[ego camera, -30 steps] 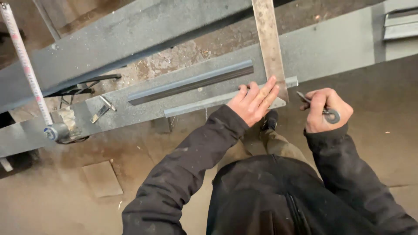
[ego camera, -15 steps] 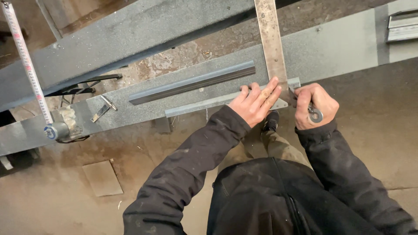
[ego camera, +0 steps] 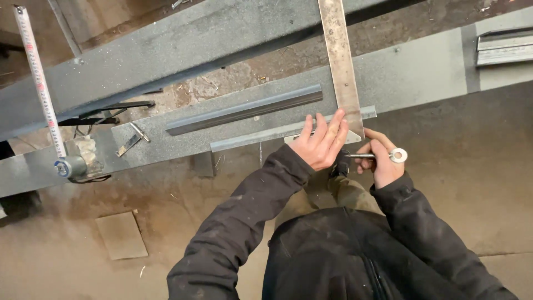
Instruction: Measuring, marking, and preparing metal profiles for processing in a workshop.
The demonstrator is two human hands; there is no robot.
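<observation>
Steel beam (ego camera: 422,66) over concrete floor (ego camera: 488,166); left hand (ego camera: 321,141) flat on square (ego camera: 341,61); right hand (ego camera: 383,161) grips scriber (ego camera: 383,156).

The steel beam (ego camera: 422,72) is taken as the landmark. A steel square (ego camera: 341,61) is laid across it, its blade running away from the person. An angle bar (ego camera: 244,110) is laid on the beam, left of the square. Nearer the person, a second angle strip (ego camera: 261,136) is set along the beam's near edge, passing under the square. The left hand (ego camera: 322,143) is pressed flat on the strip at the square's near end. Just right of it, a scriber (ego camera: 377,155) is held in the right hand (ego camera: 383,161), off the beam's near edge. A tape measure (ego camera: 39,89) is stretched far left of the square, its case (ego camera: 69,166) resting on the beam's left end. Another beam (ego camera: 166,50) is placed behind it.
</observation>
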